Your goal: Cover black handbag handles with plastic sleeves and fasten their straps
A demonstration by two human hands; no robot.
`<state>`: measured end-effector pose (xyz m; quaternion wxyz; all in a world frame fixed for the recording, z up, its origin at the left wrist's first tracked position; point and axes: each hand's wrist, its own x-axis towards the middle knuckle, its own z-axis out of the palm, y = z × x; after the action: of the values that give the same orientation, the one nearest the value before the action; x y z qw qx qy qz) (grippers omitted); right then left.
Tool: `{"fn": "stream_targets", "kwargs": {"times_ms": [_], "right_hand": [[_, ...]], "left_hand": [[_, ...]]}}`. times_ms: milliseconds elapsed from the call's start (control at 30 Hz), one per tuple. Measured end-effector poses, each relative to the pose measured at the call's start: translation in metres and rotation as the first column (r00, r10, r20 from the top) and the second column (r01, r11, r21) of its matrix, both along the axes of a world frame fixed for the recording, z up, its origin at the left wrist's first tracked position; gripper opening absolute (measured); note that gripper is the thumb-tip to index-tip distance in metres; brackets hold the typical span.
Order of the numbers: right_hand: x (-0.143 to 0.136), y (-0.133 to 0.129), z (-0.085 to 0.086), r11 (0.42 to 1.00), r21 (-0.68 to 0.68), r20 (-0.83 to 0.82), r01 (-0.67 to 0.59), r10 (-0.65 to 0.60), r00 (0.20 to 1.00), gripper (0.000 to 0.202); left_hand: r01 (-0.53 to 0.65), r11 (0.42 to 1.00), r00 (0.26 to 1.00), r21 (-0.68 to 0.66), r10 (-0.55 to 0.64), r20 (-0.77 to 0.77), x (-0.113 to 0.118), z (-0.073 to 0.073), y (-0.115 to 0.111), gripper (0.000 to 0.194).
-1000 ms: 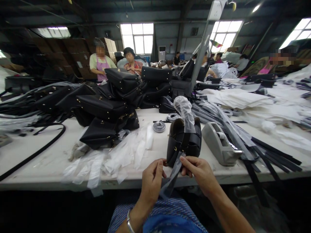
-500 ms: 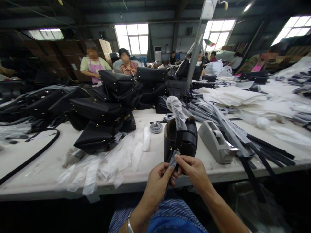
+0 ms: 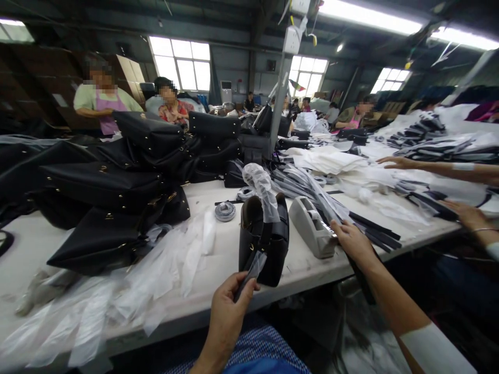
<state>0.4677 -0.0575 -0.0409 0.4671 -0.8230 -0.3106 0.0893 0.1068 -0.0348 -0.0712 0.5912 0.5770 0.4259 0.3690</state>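
A small black handbag (image 3: 278, 254) stands on the table in front of me. Its handle is wrapped in crinkled clear plastic (image 3: 260, 184). My left hand (image 3: 230, 301) pinches a black strap covered with a clear plastic sleeve (image 3: 257, 264), just below the bag's near side. To the right of the bag sits a grey tape dispenser (image 3: 307, 226). At its front cutting end is my right hand (image 3: 354, 244), thumb and fingers drawn together; whatever is between the fingertips is too small to make out.
Black handbags (image 3: 103, 184) are piled at the left, with loose plastic sleeves (image 3: 156, 275) before them. Rolled straps (image 3: 225, 211) lie behind the bag. Black strips (image 3: 374, 231) extend beyond the dispenser. A co-worker's hands (image 3: 397, 162) reach in from the right. A metal post (image 3: 278, 104) rises behind.
My right hand has left the strap and moved right to the tape dispenser. My left hand still holds the strap. The view has turned right, bringing a co-worker's arms into sight.
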Motion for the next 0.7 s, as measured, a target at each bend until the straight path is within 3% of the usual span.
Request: {"fn": "stream_targets", "kwargs": {"times_ms": [167, 300, 367, 500, 600, 700], "right_hand": [[0.007, 0.001, 0.0, 0.994, 0.077, -0.236, -0.077, 0.093, 0.967, 0.052], [0.0, -0.019, 0.013, 0.978, 0.201, -0.294, -0.047, 0.106, 0.95, 0.051], [-0.005, -0.033, 0.012, 0.976, 0.218, -0.352, -0.019, 0.096, 0.931, 0.049], [-0.014, -0.051, -0.016, 0.978, 0.199, -0.515, 0.058, 0.054, 0.855, 0.046], [-0.019, -0.056, -0.043, 0.979, 0.17, -0.541, 0.115, -0.005, 0.841, 0.039], [-0.033, -0.061, -0.057, 0.98, 0.156, -0.551, 0.123, -0.016, 0.834, 0.034]], "left_hand": [[0.002, 1.0, 1.0, 0.0, -0.002, -0.006, -0.002, -0.001, 0.0, 0.03], [0.008, 1.0, 1.0, 0.004, -0.008, -0.017, -0.003, 0.0, 0.001, 0.03], [0.004, 1.0, 1.0, 0.014, -0.003, -0.023, -0.003, -0.001, 0.001, 0.03], [0.004, 1.0, 1.0, 0.024, -0.003, -0.025, -0.003, 0.0, 0.001, 0.031], [-0.01, 1.0, 1.0, 0.021, 0.01, -0.023, -0.004, 0.002, -0.001, 0.031], [-0.014, 1.0, 1.0, 0.01, 0.014, -0.008, -0.005, 0.003, -0.002, 0.029]]}}
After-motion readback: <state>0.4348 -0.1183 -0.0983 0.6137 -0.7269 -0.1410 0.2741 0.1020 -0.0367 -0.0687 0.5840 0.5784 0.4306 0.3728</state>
